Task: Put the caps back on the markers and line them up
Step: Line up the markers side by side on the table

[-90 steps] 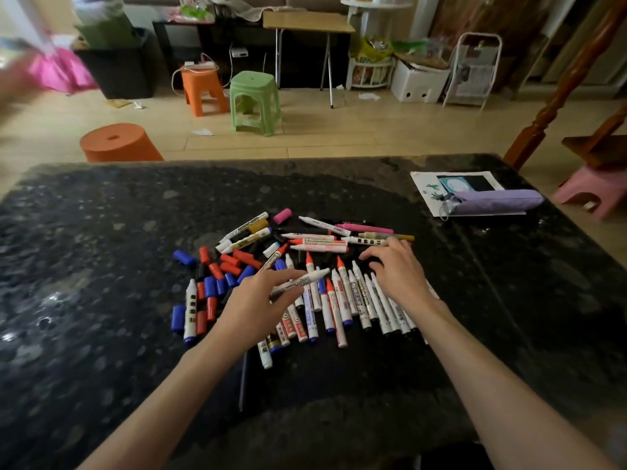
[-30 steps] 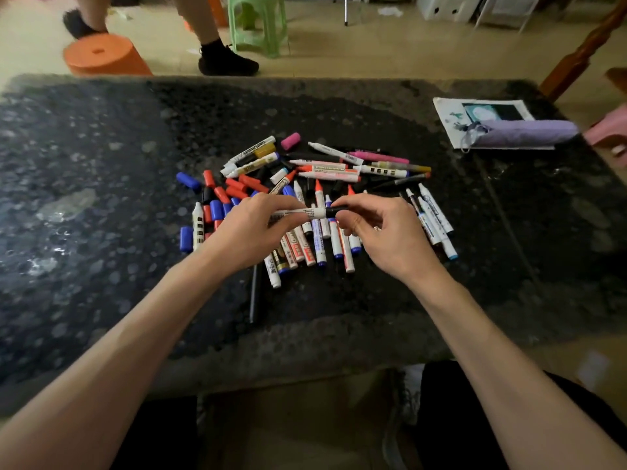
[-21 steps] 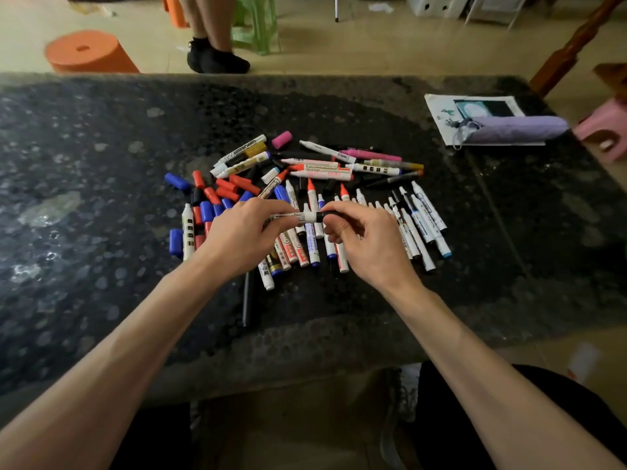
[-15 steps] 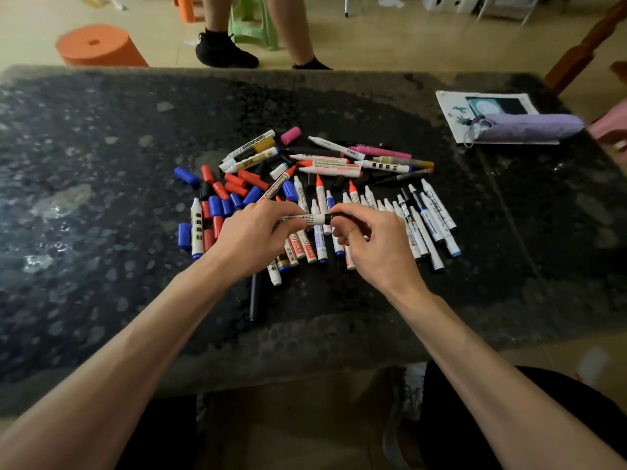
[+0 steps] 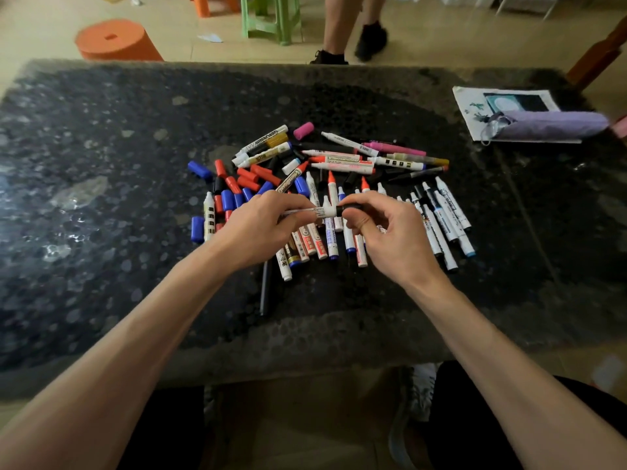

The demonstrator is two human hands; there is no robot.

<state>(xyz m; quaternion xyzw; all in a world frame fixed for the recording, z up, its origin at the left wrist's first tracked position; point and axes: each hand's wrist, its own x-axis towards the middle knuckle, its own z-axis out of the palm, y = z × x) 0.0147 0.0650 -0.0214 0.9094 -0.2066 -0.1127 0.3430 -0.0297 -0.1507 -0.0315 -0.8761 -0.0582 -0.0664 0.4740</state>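
**Above the marker pile, one cap going on and almost all still to do**

Mid-table, just over the heap, our left hand grips the barrel of a white marker held level. Our right hand pinches a black cap between thumb and fingertips at the marker's right end. Cap and barrel touch, but we cannot tell whether the cap is fully seated. We judge this to be the capping of one of the first markers.

Very little looks finished. Under and beyond our hands lie many uncapped markers with bare red, blue and pale tips, roughly side by side but overlapping. A right-hand group comes close to a row, yet it is uneven. Farther off, several crosswise markers lie over one another. Loose red and blue caps cluster on the left of the pile, and a pink cap sits at its far edge. So nearly every cap is left to fit, and we judge the proper lining-up has not begun.

Three seconds ago our right hand lay flat on the right-hand group while the left held the marker alone. The right hand has since come in to meet the left. Over the last second both hands have kept this pose, with the cap closing on the tip. The pile itself looks unchanged. Beyond the far edge of the table, a person's legs have walked rightward past the green stool. Three seconds ago we saw no legs.
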